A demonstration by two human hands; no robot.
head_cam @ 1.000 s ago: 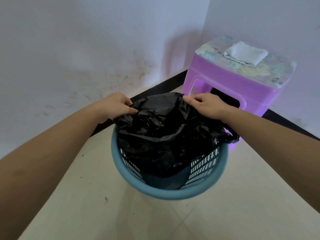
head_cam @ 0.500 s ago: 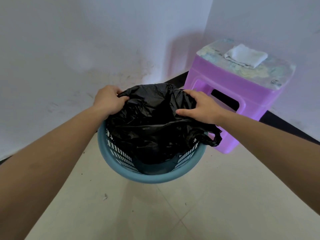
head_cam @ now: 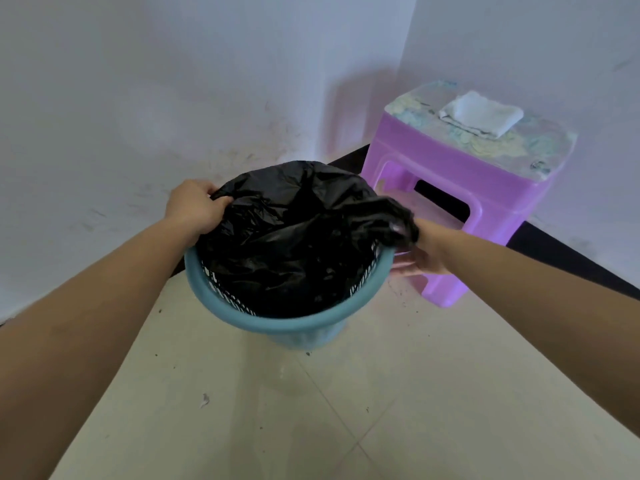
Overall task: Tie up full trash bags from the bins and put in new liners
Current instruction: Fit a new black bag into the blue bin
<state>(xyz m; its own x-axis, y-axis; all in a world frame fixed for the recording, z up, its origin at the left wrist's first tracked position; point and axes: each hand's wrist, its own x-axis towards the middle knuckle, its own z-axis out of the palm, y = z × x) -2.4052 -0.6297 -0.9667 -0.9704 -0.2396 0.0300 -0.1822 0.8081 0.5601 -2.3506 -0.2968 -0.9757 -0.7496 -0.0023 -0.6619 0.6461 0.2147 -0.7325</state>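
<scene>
A round teal plastic bin point(head_cam: 277, 323) with slotted walls stands on the tiled floor in the room's corner. A black liner bag point(head_cam: 291, 237) sits crumpled inside it, its mouth bunched above the rim. My left hand point(head_cam: 192, 207) grips the bag's edge at the bin's left rim. My right hand point(head_cam: 420, 252) is at the right rim, outside the bin, with the bag's edge draped over its fingers, which are mostly hidden by the plastic.
A purple plastic stool point(head_cam: 467, 188) stands right of the bin against the wall, a folded white cloth point(head_cam: 481, 112) on its patterned top. White walls meet behind the bin. Pale floor tiles point(head_cam: 346, 410) spread in front, with small specks of dirt.
My right hand has slid from on top of the bag down to the outside of the right rim, pulling the bag edge over it. My left hand moved the bag outward to the left rim.
</scene>
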